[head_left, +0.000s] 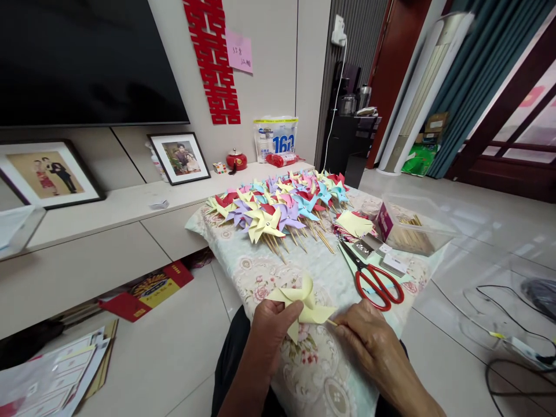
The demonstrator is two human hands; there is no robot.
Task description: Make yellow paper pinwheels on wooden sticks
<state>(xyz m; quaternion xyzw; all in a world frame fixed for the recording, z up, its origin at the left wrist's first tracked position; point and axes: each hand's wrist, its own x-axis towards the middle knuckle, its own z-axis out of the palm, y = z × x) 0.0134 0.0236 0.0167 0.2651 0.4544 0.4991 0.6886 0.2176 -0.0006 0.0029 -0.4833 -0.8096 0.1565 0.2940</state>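
A pale yellow pinwheel (311, 313) is between the hands, over the near end of the cloth-covered surface (260, 272). The left hand (274, 321) pinches its folded blades with the thumb on top; the right hand (369, 333) has its fingers closed on the thin wooden stick (332, 322) at the blades' right side. The blades are already shaped, but whether the stick is fastened cannot be told.

Much looks done: a broad cluster of pinwheels (289, 215) on sticks fills the far end of the surface, reaching toward its far left corner. Materials for more remain by the right edge: a stack of paper squares (354, 225), a clear plastic box (417, 248) holding loose sticks, and a small open box of shiny pieces (364, 248). Red-handled scissors (379, 284) lie nearer, beyond the right hand, touched by neither hand.
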